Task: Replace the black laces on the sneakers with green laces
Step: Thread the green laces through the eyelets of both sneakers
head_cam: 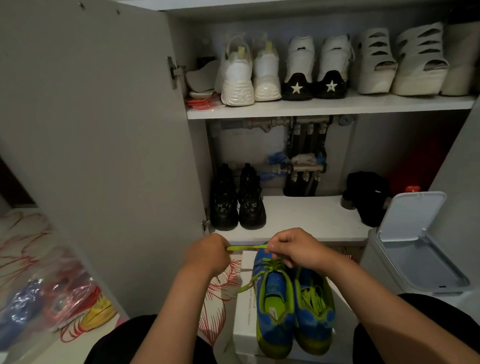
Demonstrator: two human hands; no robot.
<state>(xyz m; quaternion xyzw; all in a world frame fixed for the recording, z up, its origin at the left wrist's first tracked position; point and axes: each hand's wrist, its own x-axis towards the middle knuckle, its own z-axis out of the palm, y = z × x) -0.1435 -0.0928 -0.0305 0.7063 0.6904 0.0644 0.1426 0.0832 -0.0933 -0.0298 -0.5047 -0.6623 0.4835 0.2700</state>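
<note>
Head view: an open shoe cabinet (326, 108) fills the background. In front of it, between the seated person's knees, a white box (243, 313) carries the pair of blue-and-green sneakers. Both lie with heels toward the person and toes toward the cabinet, so their long axis runs straight away from the viewer.

No black lace is visible; both sneakers show green lacing, so the task appears near its end.

The left hand (209, 254) and right hand (294, 251) each pinch the green lace (247, 247). It is stretched taut and level between them, crosswise to the near-side sneaker (271, 298), above its toe end.

The right hand sits directly over the eyelets and is the nearer; the left hand lies clear to the side. The other sneaker (316, 316) is untouched.
</note>
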